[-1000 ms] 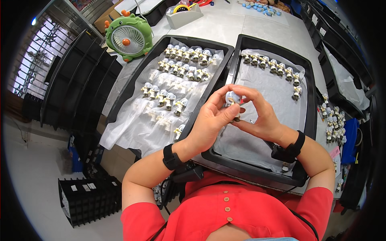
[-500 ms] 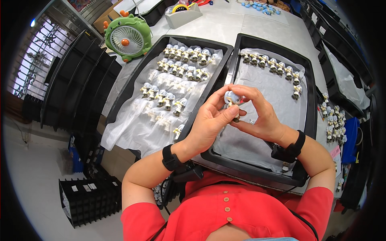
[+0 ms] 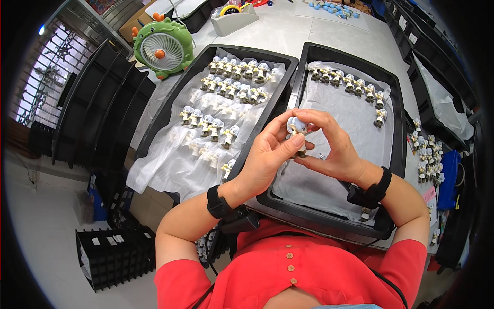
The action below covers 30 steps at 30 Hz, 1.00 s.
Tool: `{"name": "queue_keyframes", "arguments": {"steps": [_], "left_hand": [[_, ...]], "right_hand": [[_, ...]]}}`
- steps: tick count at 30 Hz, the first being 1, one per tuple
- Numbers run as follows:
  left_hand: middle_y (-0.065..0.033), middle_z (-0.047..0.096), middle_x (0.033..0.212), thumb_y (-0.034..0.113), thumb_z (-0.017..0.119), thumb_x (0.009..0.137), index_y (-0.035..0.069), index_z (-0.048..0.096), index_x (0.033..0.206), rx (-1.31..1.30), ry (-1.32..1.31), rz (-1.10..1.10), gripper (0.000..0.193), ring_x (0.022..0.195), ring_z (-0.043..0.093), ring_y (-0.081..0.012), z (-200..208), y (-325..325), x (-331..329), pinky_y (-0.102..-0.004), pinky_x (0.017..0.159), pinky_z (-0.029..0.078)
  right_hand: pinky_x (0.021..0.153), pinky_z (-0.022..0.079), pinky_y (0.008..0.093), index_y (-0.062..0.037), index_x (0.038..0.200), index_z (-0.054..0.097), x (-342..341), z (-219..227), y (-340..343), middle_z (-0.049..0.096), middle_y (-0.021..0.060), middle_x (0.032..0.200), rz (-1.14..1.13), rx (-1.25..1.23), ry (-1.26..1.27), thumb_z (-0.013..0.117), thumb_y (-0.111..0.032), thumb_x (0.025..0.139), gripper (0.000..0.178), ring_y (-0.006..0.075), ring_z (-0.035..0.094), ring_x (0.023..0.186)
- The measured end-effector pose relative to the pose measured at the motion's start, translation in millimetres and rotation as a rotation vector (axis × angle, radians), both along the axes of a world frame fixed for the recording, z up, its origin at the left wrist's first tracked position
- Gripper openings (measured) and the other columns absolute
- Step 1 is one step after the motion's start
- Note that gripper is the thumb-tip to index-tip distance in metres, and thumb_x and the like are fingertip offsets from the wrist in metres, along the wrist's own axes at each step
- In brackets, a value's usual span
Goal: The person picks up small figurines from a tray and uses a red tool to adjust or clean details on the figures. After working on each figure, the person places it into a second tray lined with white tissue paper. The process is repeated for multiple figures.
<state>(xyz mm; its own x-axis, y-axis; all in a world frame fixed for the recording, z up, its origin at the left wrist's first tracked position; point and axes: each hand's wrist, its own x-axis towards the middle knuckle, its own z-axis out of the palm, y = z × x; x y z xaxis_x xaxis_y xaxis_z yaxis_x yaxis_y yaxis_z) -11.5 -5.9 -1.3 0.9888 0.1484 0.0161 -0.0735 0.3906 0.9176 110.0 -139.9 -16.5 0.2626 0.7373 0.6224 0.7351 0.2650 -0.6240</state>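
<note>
A small figurine point(image 3: 297, 127) with pale blue hair, a white outfit and dark feet is held upright between both hands, above the near left part of the right black tray point(image 3: 397, 129). My left hand point(image 3: 270, 149) grips its body, with the thumb across the front. From the other side, my right hand point(image 3: 337, 149) curves round with its fingertips on the figurine's head; its thumb is low, near the feet. A tiny silvery piece point(image 3: 322, 156) shows between my right thumb and fingers; whether it lies on the liner or is held I cannot tell.
The left black tray point(image 3: 149, 134) holds rows of similar figurines under and over thin white sheeting point(image 3: 159, 170). More figurines point(image 3: 354, 85) line the right tray's far edge; a cluster point(image 3: 428, 157) stands right of it. A green fan point(image 3: 163, 47) and tape dispenser point(image 3: 235, 19) sit farther back.
Both hands stay in nearly the same place, and the figurine has turned or tilted only slightly. The loose sheeting at the left tray's near corner has shifted a little outward.
</note>
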Motion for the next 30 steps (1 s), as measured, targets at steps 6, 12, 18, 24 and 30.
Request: {"name": "queue_keyframes", "arguments": {"steps": [6,12,18,24,30], "left_hand": [[-0.0119,0.053,0.122,0.023,0.055,0.092,0.005,0.031,0.139,-0.009,0.005,-0.005,0.055,0.103,0.060,-0.0227,-0.1,0.3,0.0,-0.0343,0.085,0.049],[-0.0123,0.053,0.122,0.024,0.055,0.092,0.005,0.031,0.139,-0.005,0.015,-0.006,0.056,0.103,0.060,-0.0230,1.2,0.2,0.0,-0.0347,0.086,0.049],[-0.0125,0.053,0.122,0.024,0.055,0.092,0.005,0.031,0.139,-0.009,0.015,-0.006,0.055,0.103,0.060,-0.0229,-0.4,0.8,0.4,-0.0347,0.085,0.049],[-0.0126,0.053,0.122,0.023,0.054,0.093,0.005,0.032,0.138,-0.016,0.022,-0.006,0.054,0.102,0.060,-0.0228,-2.8,1.5,1.0,-0.0352,0.085,0.050],[-0.0123,0.054,0.121,0.024,0.054,0.093,0.005,0.033,0.137,-0.015,0.045,0.005,0.053,0.101,0.061,-0.0224,-2.6,1.0,1.1,-0.0347,0.084,0.050]], "right_hand": [[0.080,0.049,0.0310,-0.0108,0.126,0.046,-0.1,0.2,0.6,0.051,0.0071,0.123,0.005,0.002,0.008,0.077,-0.003,0.063,0.070,0.0207,0.054,0.097],[0.080,0.049,0.0310,-0.0107,0.126,0.046,0.1,-0.4,0.0,0.051,0.0070,0.123,0.001,-0.001,0.006,0.077,-0.003,0.063,0.071,0.0206,0.054,0.097],[0.080,0.048,0.0310,-0.0107,0.126,0.046,0.2,-0.1,0.2,0.052,0.0069,0.122,0.004,0.002,-0.001,0.077,-0.003,0.064,0.070,0.0204,0.054,0.096],[0.081,0.048,0.0315,-0.0103,0.126,0.046,-0.2,0.6,0.4,0.052,0.0071,0.122,0.007,-0.002,0.006,0.076,-0.003,0.064,0.070,0.0205,0.055,0.096],[0.081,0.048,0.0320,-0.0095,0.127,0.046,0.3,-0.4,0.0,0.052,0.0082,0.121,0.010,-0.014,0.009,0.076,-0.004,0.065,0.069,0.0209,0.055,0.097]]}}
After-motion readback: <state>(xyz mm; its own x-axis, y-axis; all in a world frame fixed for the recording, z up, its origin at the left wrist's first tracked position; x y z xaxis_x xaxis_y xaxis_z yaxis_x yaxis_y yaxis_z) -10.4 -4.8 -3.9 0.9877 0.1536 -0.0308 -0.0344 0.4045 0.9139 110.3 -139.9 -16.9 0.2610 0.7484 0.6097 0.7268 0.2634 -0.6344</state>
